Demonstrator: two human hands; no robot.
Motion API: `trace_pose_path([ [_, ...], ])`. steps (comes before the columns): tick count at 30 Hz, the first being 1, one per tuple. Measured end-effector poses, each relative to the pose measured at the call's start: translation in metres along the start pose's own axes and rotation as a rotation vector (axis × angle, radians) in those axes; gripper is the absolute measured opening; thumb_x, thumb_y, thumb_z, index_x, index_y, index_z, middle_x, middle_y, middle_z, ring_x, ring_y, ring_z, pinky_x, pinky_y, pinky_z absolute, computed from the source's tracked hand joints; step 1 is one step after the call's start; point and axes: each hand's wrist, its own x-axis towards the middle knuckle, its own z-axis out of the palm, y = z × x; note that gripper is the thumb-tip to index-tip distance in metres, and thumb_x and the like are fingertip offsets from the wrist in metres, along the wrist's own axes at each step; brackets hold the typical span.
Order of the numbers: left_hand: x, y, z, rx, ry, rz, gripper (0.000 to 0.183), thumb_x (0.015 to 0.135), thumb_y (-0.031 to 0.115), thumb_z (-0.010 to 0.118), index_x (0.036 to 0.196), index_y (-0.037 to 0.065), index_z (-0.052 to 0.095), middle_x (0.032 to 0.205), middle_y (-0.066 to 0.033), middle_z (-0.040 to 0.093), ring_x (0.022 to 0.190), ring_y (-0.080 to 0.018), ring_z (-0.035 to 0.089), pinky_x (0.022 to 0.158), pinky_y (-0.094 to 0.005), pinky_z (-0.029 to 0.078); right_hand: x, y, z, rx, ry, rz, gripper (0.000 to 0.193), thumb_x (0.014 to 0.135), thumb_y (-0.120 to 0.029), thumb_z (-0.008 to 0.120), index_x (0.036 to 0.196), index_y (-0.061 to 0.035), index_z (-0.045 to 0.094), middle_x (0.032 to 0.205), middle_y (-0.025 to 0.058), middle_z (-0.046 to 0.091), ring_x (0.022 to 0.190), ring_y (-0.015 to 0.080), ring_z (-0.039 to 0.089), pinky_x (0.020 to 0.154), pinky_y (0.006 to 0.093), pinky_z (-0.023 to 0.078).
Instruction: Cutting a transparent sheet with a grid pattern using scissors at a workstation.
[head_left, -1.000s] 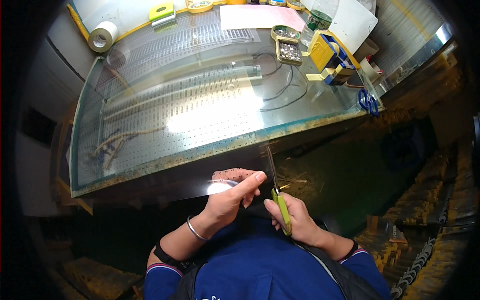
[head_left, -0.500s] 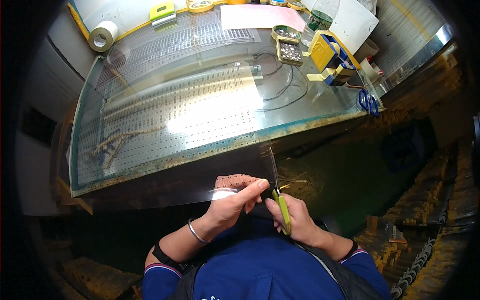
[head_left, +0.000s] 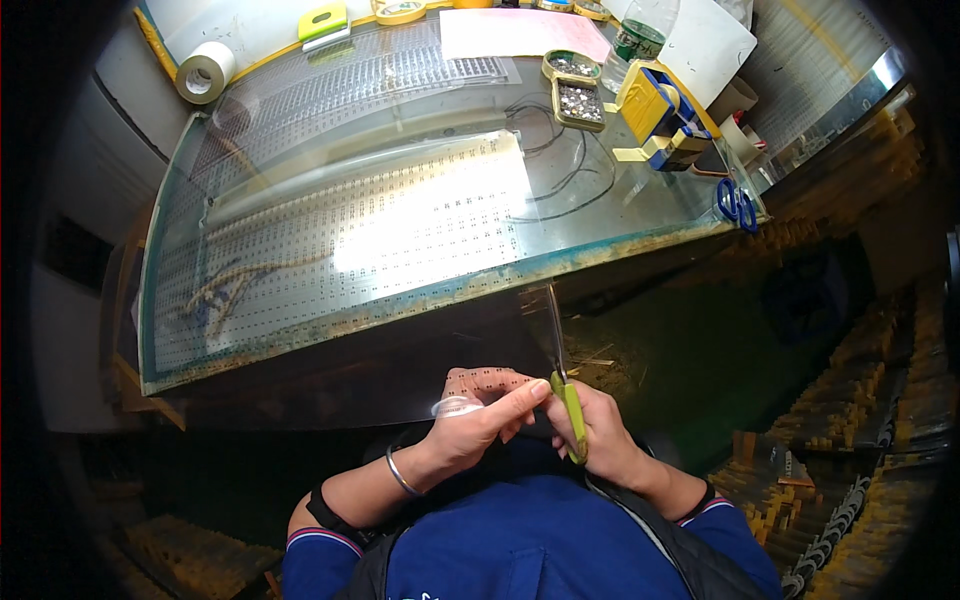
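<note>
A clear plastic film sheet (head_left: 300,280), printed with rows of small dark marks, lies over the table and hangs past its near edge toward me. My left hand (head_left: 490,408) pinches the sheet's near right corner between thumb and fingers; rows of marks show over the fingers. Close beside it, my right hand (head_left: 607,432) is wrapped round scissors with green handles (head_left: 570,405). Their blades point away from me, toward the table edge, along the film's right side. Whether the blades are parted is hard to make out.
The glass-topped table (head_left: 640,215) has a worn near edge. On it stand a yellow-blue tape dispenser (head_left: 660,115), small tins of tiny pieces (head_left: 578,103), a plastic bottle (head_left: 638,42) and blue-handled scissors (head_left: 737,205). A white tape roll (head_left: 205,73) sits far left, a pink paper (head_left: 525,33) at the back.
Both hands and the green scissors have shifted slightly right, the left hand also a little nearer me. The film's right part on the table has moved right, covering a roll end seen before.
</note>
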Motion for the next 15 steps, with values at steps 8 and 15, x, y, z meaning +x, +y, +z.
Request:
trace_pose_path([
  [8,-0.004,-0.007,0.004,0.013,-0.038,0.005,0.017,0.082,0.016,0.062,0.077,0.000,0.064,0.059,-0.0029,0.056,0.047,-0.0051,0.047,0.041,-0.0174,0.034,0.006,0.010,-0.003,-0.006,0.033,-0.099,0.030,0.090,-0.028,0.049,0.078,-0.0002,0.050,0.056,0.0030,0.049,0.047,0.0078,0.048,0.043,0.0237,0.040],
  [15,-0.006,-0.009,0.006,0.018,-0.053,-0.002,0.018,0.082,0.017,0.062,0.078,0.000,0.065,0.060,-0.0030,0.056,0.047,-0.0055,0.047,0.041,-0.0179,0.035,0.006,0.004,-0.004,-0.030,0.059,-0.051,0.030,0.089,-0.027,0.051,0.075,-0.0004,0.049,0.055,0.0031,0.049,0.046,0.0076,0.047,0.042,0.0248,0.037],
])
